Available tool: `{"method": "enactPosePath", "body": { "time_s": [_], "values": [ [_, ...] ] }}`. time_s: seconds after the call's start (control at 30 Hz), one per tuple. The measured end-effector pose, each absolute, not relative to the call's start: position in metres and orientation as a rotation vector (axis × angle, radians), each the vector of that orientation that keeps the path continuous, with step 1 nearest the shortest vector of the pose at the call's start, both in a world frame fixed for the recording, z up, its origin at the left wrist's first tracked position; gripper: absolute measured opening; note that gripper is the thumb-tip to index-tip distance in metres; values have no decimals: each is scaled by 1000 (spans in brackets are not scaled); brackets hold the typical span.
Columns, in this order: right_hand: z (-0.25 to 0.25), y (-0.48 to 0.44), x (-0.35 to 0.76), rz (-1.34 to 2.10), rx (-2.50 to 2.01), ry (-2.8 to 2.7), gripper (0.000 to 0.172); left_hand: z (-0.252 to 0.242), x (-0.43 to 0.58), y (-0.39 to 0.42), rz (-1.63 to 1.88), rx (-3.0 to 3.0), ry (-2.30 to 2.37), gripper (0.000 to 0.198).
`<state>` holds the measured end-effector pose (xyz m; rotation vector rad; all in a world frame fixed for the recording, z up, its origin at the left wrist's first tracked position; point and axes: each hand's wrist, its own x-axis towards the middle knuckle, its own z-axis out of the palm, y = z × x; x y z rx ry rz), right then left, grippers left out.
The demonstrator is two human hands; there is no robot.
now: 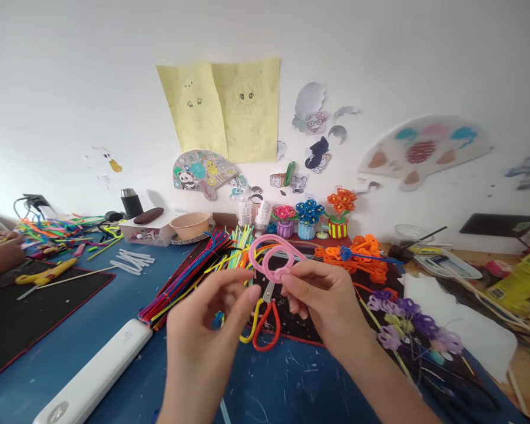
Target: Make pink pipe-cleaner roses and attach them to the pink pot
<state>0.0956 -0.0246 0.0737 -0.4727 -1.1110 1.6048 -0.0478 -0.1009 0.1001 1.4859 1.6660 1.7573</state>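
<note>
My right hand (324, 294) pinches a pink pipe cleaner (252, 250) between thumb and fingers, where its coils cross. The pipe cleaner is curled into a small loop inside a larger one. To its left, my left hand (212, 318) has its thumb and index finger parted, with nothing seen between them. The index fingertip is close to the outer loop; I cannot tell whether they touch. Below the loops lie scissors (267, 330) with one red and one yellow handle. Bundles of coloured pipe cleaners (189, 265) lie behind my left hand.
Pipe-cleaner flowers in small pots (307, 227) stand by the wall. Orange flowers (366, 256) and purple flowers (424, 324) lie at right, near white paper (463, 330). A white elongated device (97, 371) lies front left. Another person's hand (0, 253) is at far left, near a yellow glue gun (48, 274).
</note>
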Motion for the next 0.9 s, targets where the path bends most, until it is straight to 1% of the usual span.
{"method": "enactPosePath", "body": {
  "time_s": [0.13,0.3,0.4,0.47,0.53,0.67,0.77,0.83,0.9],
  "values": [
    [68,-29,85,1586,-399,-1025,12,82,-27,-102,1811,1379,1529,14],
    [61,-35,76,1571,-383,-984,10,81,-9,-92,1967,1130,1338,13],
    [61,-36,78,1552,-391,-1070,9,79,-10,-88,1990,1087,1280,11],
    [64,-35,82,1474,-420,-1202,12,78,-13,-87,2007,1137,1316,9],
    [70,-33,90,1275,-493,-1348,15,78,-18,-87,1979,1258,1405,6],
    [87,-27,114,634,-562,-1529,8,82,-28,-88,1772,1591,1529,5],
    [96,-21,130,266,-488,-1779,19,85,-32,-88,1663,1767,1531,5],
    [99,-18,137,179,-438,-1926,17,86,-33,-88,1614,1846,1525,6],
    [100,-16,140,170,-423,-1979,13,86,-33,-88,1578,1892,1521,7]
  ]
}}
